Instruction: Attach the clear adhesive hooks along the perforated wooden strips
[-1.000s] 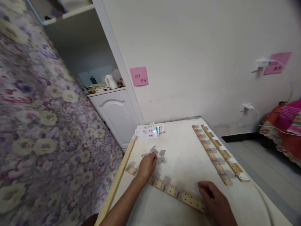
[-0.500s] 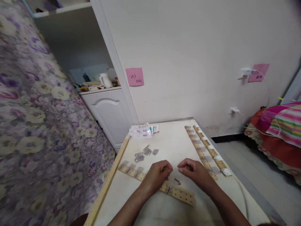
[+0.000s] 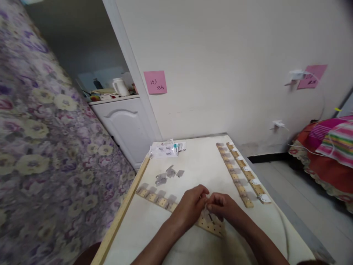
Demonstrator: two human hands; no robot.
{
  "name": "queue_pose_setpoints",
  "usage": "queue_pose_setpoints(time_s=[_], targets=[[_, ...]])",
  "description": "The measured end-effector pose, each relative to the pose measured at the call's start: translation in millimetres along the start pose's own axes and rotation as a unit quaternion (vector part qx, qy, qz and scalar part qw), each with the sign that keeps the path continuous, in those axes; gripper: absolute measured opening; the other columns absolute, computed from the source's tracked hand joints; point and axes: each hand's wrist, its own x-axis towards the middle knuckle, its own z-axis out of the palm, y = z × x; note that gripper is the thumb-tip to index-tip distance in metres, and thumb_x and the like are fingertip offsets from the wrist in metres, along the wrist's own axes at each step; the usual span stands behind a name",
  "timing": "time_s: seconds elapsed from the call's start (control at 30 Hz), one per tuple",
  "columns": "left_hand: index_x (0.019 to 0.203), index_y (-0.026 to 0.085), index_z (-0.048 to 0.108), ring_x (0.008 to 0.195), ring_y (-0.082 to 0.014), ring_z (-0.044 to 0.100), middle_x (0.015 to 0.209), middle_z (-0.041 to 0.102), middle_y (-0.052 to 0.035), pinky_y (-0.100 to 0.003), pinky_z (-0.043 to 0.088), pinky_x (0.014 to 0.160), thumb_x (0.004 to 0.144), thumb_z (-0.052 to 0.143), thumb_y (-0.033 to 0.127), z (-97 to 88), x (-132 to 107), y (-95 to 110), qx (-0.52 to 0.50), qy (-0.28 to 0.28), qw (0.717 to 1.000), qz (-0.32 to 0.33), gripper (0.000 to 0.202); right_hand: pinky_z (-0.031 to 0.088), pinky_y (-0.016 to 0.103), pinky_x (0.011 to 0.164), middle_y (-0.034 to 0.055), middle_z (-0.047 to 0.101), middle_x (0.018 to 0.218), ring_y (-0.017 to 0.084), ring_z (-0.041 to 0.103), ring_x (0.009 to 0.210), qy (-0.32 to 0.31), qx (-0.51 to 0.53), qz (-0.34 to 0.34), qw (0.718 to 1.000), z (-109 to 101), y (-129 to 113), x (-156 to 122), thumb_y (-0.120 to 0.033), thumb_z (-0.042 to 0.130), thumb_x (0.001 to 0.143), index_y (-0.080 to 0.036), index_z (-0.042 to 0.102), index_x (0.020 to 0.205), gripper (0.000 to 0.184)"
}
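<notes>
Over the near end of a wooden strip with drilled holes (image 3: 204, 222), my left hand (image 3: 191, 203) and my right hand (image 3: 224, 206) meet fingertip to fingertip. Both are closed in a pinch. Something small and clear seems to be between the fingers, too hidden to name. Just below my right fingers shows a small dark metal piece (image 3: 211, 218). Along the strip's far part sit several small clear pieces with metal fittings (image 3: 152, 197). Beyond my left hand lie several loose clear tags with metal clips (image 3: 160, 179).
Two more wooden strips run along the table's right side, one with clear pieces (image 3: 234, 176), the other with white ones (image 3: 255, 181). Flat packets (image 3: 164, 151) lie at the back left. A wooden rail (image 3: 121, 209) edges the table's left side. Behind is a wall (image 3: 206, 92).
My hands, apart before, have come together at the fingertips. My right hand has moved left and down, over the small metal piece. The view has shifted slightly.
</notes>
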Motion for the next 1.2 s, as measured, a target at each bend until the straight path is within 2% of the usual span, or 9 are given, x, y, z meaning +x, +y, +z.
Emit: queue_pose_setpoints(time_s=[0.1, 0.17, 0.23, 0.33, 0.43, 0.53, 0.67, 0.8, 1.2], targets=[[0.094, 0.021, 0.059, 0.075, -0.0133, 0.058, 0.082, 0.063, 0.0003, -0.023, 0.041, 0.067, 0.084, 0.046, 0.026, 3.3, -8.7, -6.4, -0.07, 0.069, 0.995, -0.022, 0.017, 0.032, 0.018, 0.042, -0.0096, 0.044, 0.051, 0.005, 0.039, 0.042, 0.028, 0.011, 0.007, 1.0, -3.0, 6.3, -2.8, -0.039, 0.061, 0.074, -0.02, 0.048, 0.068, 0.024], [0.092, 0.02, 0.055, 0.065, -0.0113, 0.057, 0.076, 0.063, 0.0012, -0.023, 0.042, 0.061, 0.085, 0.046, 0.03, 10.9, -21.3, -17.7, -0.16, 0.088, 0.982, -0.055, 0.016, 0.032, 0.019, 0.041, -0.01, 0.045, 0.048, 0.006, 0.041, 0.039, 0.037, 0.006, 0.031, 0.999, -4.4, 13.1, -4.3, -0.038, 0.059, 0.074, -0.02, 0.047, 0.068, 0.023], [0.086, 0.018, 0.053, 0.053, -0.0088, 0.053, 0.067, 0.06, 0.003, -0.021, 0.039, 0.051, 0.084, 0.046, 0.034, 25.2, -37.4, -33.4, -0.24, 0.074, 0.964, -0.094, 0.017, 0.032, 0.019, 0.04, -0.0102, 0.047, 0.047, 0.006, 0.042, 0.038, 0.038, -0.005, 0.048, 0.998, -4.9, 21.0, -4.9, -0.035, 0.058, 0.074, -0.02, 0.047, 0.07, 0.02], [0.077, 0.018, 0.047, 0.037, -0.0064, 0.046, 0.056, 0.058, 0.0041, -0.019, 0.027, 0.037, 0.078, 0.049, 0.045, 55.7, -60.7, -57.2, -0.323, 0.024, 0.927, -0.19, 0.026, 0.031, 0.018, 0.04, -0.0106, 0.047, 0.05, 0.005, 0.043, 0.038, 0.03, -0.029, 0.047, 0.998, -4.1, 30.6, -4.0, -0.029, 0.058, 0.071, -0.019, 0.049, 0.073, 0.014], [0.077, 0.019, 0.046, 0.032, -0.0059, 0.044, 0.052, 0.059, 0.0039, -0.018, 0.023, 0.033, 0.071, 0.052, 0.054, 84.6, -73.6, -72.1, -0.376, -0.02, 0.892, -0.251, 0.037, 0.031, 0.018, 0.041, -0.0107, 0.046, 0.053, 0.005, 0.042, 0.041, 0.031, -0.053, 0.039, 0.997, -3.1, 35.5, -2.4, -0.022, 0.057, 0.068, -0.019, 0.052, 0.081, 0.014], [0.08, 0.018, 0.047, 0.029, -0.0063, 0.044, 0.05, 0.06, 0.0036, -0.018, 0.024, 0.031, 0.064, 0.055, 0.059, 101.1, -74.0, -76.3, -0.408, -0.037, 0.867, -0.284, 0.044, 0.031, 0.019, 0.042, -0.0097, 0.047, 0.054, 0.006, 0.041, 0.043, 0.026, -0.076, 0.04, 0.996, -3.2, 40.1, -0.7, -0.019, 0.055, 0.067, -0.018, 0.054, 0.083, 0.016], [0.084, 0.017, 0.049, 0.029, -0.0062, 0.045, 0.049, 0.061, 0.0032, -0.017, 0.022, 0.029, 0.064, 0.055, 0.056, 107.1, -66.8, -73.4, -0.451, -0.007, 0.841, -0.3, 0.044, 0.034, 0.02, 0.046, -0.0069, 0.049, 0.057, 0.009, 0.045, 0.05, 0.028, -0.127, 0.022, 0.991, -4.3, 49.9, 1.6, -0.018, 0.053, 0.068, -0.018, 0.055, 0.079, 0.012], [0.08, 0.017, 0.049, 0.029, -0.0056, 0.046, 0.048, 0.06, 0.0033, -0.016, 0.019, 0.029, 0.063, 0.057, 0.054, 109.1, -61.9, -69.1, -0.476, 0.011, 0.82, -0.318, 0.041, 0.036, 0.021, 0.048, -0.0055, 0.049, 0.059, 0.01, 0.045, 0.053, 0.054, -0.169, 0.018, 0.984, -4.7, 54.9, 1.3, -0.017, 0.051, 0.068, -0.018, 0.054, 0.075, 0.008], [0.07, 0.019, 0.047, 0.026, -0.0055, 0.043, 0.044, 0.057, 0.0043, -0.018, 0.015, 0.029, 0.057, 0.065, 0.058, 114.9, -55.5, -67.5, -0.488, 0.072, 0.797, -0.348, 0.045, 0.037, 0.023, 0.057, -0.0021, 0.055, 0.062, 0.013, 0.05, 0.06, 0.078, -0.245, 0.029, 0.966, -2.5, 54.0, 0.9, -0.017, 0.051, 0.067, -0.018, 0.055, 0.071, 0.006]])
